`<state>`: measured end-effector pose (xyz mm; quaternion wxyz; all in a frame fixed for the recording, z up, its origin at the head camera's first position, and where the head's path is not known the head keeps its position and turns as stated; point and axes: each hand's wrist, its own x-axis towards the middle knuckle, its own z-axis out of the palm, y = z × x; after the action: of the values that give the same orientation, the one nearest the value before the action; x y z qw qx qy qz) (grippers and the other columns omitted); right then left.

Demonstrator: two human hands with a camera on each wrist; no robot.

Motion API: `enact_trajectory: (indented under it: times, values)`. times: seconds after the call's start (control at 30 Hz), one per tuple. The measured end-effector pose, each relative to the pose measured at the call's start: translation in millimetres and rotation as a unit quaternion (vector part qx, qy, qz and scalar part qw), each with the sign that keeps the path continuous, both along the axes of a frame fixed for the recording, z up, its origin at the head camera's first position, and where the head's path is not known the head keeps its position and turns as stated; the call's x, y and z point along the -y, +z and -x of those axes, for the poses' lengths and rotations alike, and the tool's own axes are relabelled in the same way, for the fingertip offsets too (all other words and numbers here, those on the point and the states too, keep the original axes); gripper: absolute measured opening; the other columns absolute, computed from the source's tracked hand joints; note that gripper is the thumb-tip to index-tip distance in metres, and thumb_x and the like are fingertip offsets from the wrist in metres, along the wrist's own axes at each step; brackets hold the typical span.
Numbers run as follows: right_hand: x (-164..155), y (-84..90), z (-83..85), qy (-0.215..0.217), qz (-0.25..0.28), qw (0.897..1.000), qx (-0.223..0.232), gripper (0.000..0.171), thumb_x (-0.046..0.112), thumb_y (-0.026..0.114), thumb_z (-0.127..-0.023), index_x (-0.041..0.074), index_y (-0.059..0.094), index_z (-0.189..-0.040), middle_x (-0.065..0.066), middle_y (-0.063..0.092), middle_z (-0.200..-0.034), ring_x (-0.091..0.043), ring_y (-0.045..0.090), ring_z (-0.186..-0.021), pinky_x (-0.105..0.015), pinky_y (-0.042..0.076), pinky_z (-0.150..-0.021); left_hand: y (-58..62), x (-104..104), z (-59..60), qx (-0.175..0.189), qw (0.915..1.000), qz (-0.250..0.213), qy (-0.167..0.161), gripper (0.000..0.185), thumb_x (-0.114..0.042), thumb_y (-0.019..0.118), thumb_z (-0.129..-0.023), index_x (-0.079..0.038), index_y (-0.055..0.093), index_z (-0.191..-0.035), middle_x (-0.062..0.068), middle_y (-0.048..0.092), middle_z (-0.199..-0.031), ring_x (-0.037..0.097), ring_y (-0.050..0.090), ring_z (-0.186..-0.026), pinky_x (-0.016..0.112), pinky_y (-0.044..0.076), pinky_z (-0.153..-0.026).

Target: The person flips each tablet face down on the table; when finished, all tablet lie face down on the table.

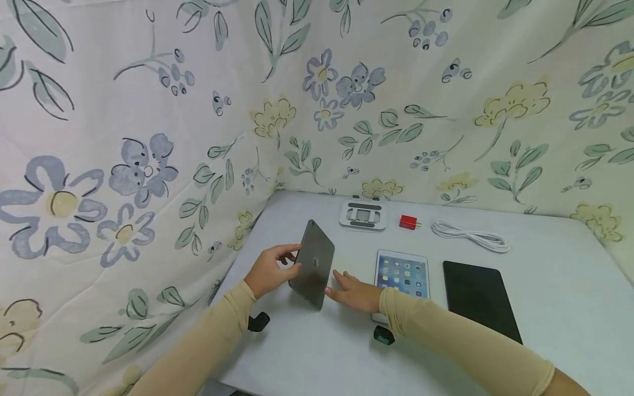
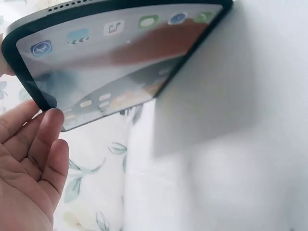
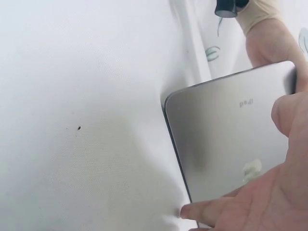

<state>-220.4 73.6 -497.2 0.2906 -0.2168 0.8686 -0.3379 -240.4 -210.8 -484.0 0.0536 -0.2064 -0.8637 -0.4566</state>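
Grey tablet (image 1: 313, 263) stands tilted on one edge on the white counter (image 1: 545, 308), near its left side, metal back toward the head camera, lit screen (image 2: 120, 57) facing the left wrist camera. Left hand (image 1: 267, 270) holds its left edge, fingers curled over the rim, thumb side behind; grip is closed on the tablet, not wide. In the left wrist view the fingers (image 2: 45, 139) sit just at the screen's lower edge. Right hand (image 1: 355, 292) lies low beside the tablet's bottom right edge, fingers straight and relaxed, fingertips touching the back near the base; grip apart, nothing clamped. Right wrist view shows a fingertip (image 3: 192, 211) at the tablet's lower corner.

Just right of the right hand: white tablet (image 1: 402, 273), screen on, lying flat. Further right a black tablet (image 1: 479, 300), flat, screen dark. Behind: white stand (image 1: 363, 214), red charger plug (image 1: 408, 221), coiled white cable (image 1: 470, 235). Floral cloth (image 1: 148, 137) hangs behind and left.
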Motion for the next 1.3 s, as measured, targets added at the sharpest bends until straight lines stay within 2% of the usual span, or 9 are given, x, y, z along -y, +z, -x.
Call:
enact_trajectory:
  times: [0.1,0.33,0.43,0.6,0.73,0.83,0.9,1.0,1.3]
  values:
    - [1.0,2.2,-1.4,-0.002,0.008,1.000,-0.001,0.086,0.062,0.042,-0.110,0.005,0.018,-0.171,-0.022,0.018,-0.175,-0.042,0.010,-0.162,-0.065,0.015,-0.126,-4.4,4.6,-1.9,0.003,0.9998,0.011,0.015,0.045,-0.013,0.083,-0.092,-0.009,0.074,-0.136,-0.001,0.075,-0.114,0.026,0.070,-0.098,0.043,0.059,-0.082]
    - [1.3,1.1,-2.7,-0.011,0.012,1.000,-0.009,0.086,0.061,0.043,-0.111,0.003,0.020,-0.170,-0.026,0.016,-0.174,-0.044,0.011,-0.161,-0.065,0.018,-0.126,-13.9,8.4,-4.1,0.020,0.9976,0.060,0.028,0.048,-0.014,0.078,-0.093,-0.004,0.071,-0.139,0.003,0.075,-0.120,0.020,0.069,-0.101,0.041,0.058,-0.086]
    - [0.6,-0.2,-3.5,-0.015,0.014,1.000,-0.010,0.085,0.060,0.043,-0.111,0.004,0.020,-0.171,-0.025,0.015,-0.174,-0.043,0.011,-0.161,-0.064,0.018,-0.126,-16.1,8.5,-2.9,0.025,0.9949,0.090,0.040,0.051,-0.012,0.073,-0.092,-0.003,0.069,-0.141,0.005,0.075,-0.125,0.016,0.069,-0.100,0.038,0.058,-0.081]
    - [0.6,-0.6,-5.4,-0.015,0.010,1.000,-0.014,0.086,0.060,0.044,-0.111,0.002,0.021,-0.170,-0.025,0.015,-0.175,-0.042,0.012,-0.161,-0.063,0.020,-0.126,-20.5,7.1,-1.8,0.048,0.9862,0.152,0.044,0.055,-0.012,0.069,-0.091,0.000,0.065,-0.145,0.011,0.074,-0.129,0.011,0.059,-0.075,0.029,0.047,-0.057]
    - [2.3,0.9,-5.8,-0.023,-0.005,0.999,-0.029,0.086,0.061,0.044,-0.110,0.001,0.026,-0.169,-0.026,0.018,-0.173,-0.044,0.015,-0.160,-0.063,0.023,-0.125,-24.9,3.4,-1.7,0.033,0.9783,0.200,0.043,0.051,-0.012,0.071,-0.093,0.003,0.067,-0.142,0.015,0.076,-0.116,0.015,0.054,-0.070,0.032,0.049,-0.065]
    - [4.2,1.8,-6.0,-0.030,-0.012,0.999,-0.035,0.085,0.062,0.044,-0.110,0.002,0.029,-0.168,-0.027,0.020,-0.173,-0.045,0.017,-0.160,-0.063,0.024,-0.125,-28.6,-0.2,-2.5,0.035,0.9755,0.213,0.042,0.051,-0.012,0.072,-0.095,0.007,0.065,-0.142,0.020,0.075,-0.120,0.020,0.066,-0.083,0.037,0.058,-0.084]
    - [5.6,2.2,-6.5,-0.030,-0.017,0.999,-0.036,0.086,0.063,0.044,-0.109,0.002,0.029,-0.168,-0.027,0.020,-0.173,-0.044,0.017,-0.160,-0.063,0.024,-0.125,-31.7,-2.0,-3.5,0.051,0.9761,0.207,0.040,0.052,-0.010,0.072,-0.096,0.010,0.062,-0.143,0.024,0.071,-0.130,0.029,0.073,-0.099,0.043,0.059,-0.097]
    - [6.9,2.5,-7.5,-0.029,-0.021,0.999,-0.036,0.089,0.066,0.043,-0.108,0.003,0.030,-0.168,-0.026,0.020,-0.173,-0.044,0.017,-0.160,-0.064,0.025,-0.124,-36.3,-3.5,-5.1,0.072,0.9749,0.206,0.044,0.054,-0.011,0.071,-0.099,0.012,0.058,-0.146,0.026,0.062,-0.144,0.035,0.062,-0.133,0.049,0.050,-0.111]
    - [10.0,-1.0,-9.0,-0.024,-0.031,0.997,-0.060,0.096,0.073,0.042,-0.105,0.002,0.030,-0.168,-0.026,0.023,-0.172,-0.042,0.020,-0.160,-0.061,0.027,-0.124,-43.4,-5.2,-7.8,0.074,0.9717,0.221,0.037,0.053,-0.006,0.072,-0.100,0.013,0.055,-0.147,0.029,0.060,-0.144,0.038,0.058,-0.136,0.050,0.051,-0.109]
